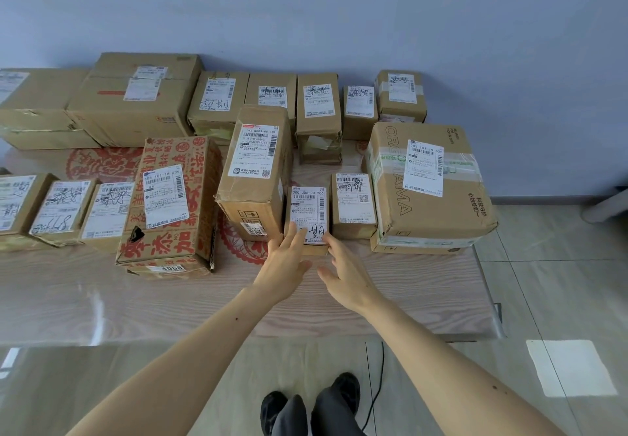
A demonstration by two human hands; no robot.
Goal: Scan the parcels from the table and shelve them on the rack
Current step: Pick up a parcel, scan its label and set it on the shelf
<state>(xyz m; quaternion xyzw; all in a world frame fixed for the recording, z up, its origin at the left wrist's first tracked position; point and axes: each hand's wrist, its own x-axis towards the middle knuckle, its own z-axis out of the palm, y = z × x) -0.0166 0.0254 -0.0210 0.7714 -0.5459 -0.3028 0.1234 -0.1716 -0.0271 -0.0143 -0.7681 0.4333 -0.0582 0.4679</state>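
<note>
A small brown parcel [308, 209] with a white shipping label stands near the table's front, wedged between a taller upright carton [255, 170] and another small labelled box [353, 204]. My left hand [283, 262] reaches its near left corner with straight fingers that touch the front edge. My right hand [343, 272] comes in at the near right corner, fingers extended and touching the lower edge of the label. Neither hand has curled round the parcel. No scanner or rack is in view.
Several cardboard parcels cover the wooden table [102, 293]: a red-printed carton [170, 204] at left, a large taped box [428, 187] at right, a row against the blue wall. Tiled floor lies to the right, my feet [312, 405] and a black cable below.
</note>
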